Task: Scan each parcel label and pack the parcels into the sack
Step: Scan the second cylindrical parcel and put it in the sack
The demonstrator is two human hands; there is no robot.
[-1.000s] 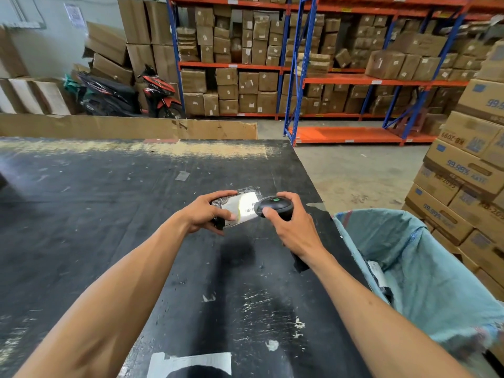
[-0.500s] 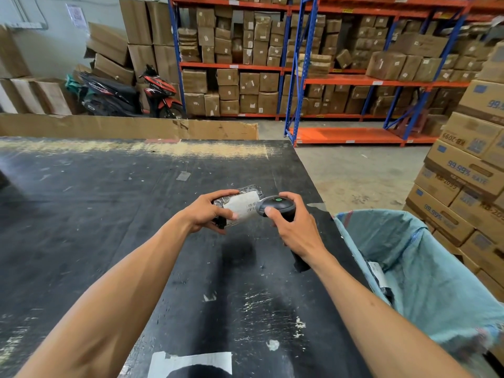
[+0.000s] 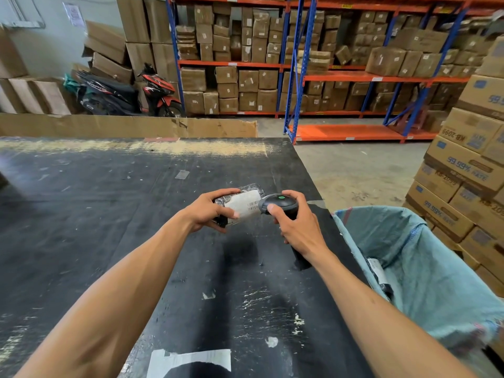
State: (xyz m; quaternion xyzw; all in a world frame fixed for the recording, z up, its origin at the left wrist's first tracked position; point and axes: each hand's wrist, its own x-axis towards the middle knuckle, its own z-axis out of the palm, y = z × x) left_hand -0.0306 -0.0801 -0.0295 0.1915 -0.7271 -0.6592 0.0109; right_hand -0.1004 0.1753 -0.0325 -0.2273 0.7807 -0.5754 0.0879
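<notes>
Above the black table (image 3: 109, 214) my left hand (image 3: 207, 211) grips the parcel (image 3: 241, 204), its label facing the scanner (image 3: 278, 204) that my right hand (image 3: 300, 227) clutches just beside it.

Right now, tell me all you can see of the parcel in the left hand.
The parcel is small, wrapped in clear shiny plastic over dark contents, with a white label bearing a barcode turned up. The left hand grips it above the black table, thumb across the label's near edge. The scanner in the right hand points at the label from close by; contact cannot be told.
</notes>
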